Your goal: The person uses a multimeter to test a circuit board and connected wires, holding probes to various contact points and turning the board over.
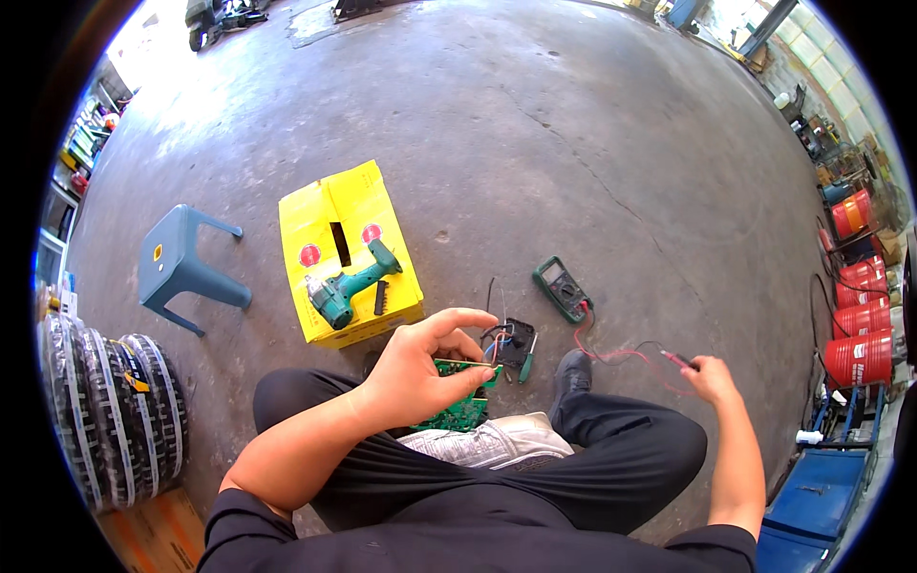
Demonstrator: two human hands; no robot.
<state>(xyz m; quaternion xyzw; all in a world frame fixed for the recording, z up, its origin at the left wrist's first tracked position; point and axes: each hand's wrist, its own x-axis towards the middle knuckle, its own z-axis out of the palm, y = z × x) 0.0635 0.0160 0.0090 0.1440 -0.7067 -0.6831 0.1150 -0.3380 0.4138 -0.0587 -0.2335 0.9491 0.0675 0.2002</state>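
My left hand [420,368] has its thumb and fingers closed on the edge of a green circuit board [463,413], just above my crossed legs. Part of the board is hidden behind the hand. Out to the right, my right hand [712,379] grips a multimeter probe [678,360] with a red lead. A dark green multimeter [562,288] lies on the floor ahead, its leads running toward that hand. Beyond the board sits a black housing [519,342] with red, blue and black wires. A slim green-handled tool [527,367] lies against its right side.
A yellow box [349,191] ahead left bears a teal cordless power tool [349,286] and a small black strip [381,297]. Left of it stands a blue stool [177,258]. Wrapped tyres [115,411] are at far left. Red drums [860,358] and a blue cabinet [812,492] line the right.
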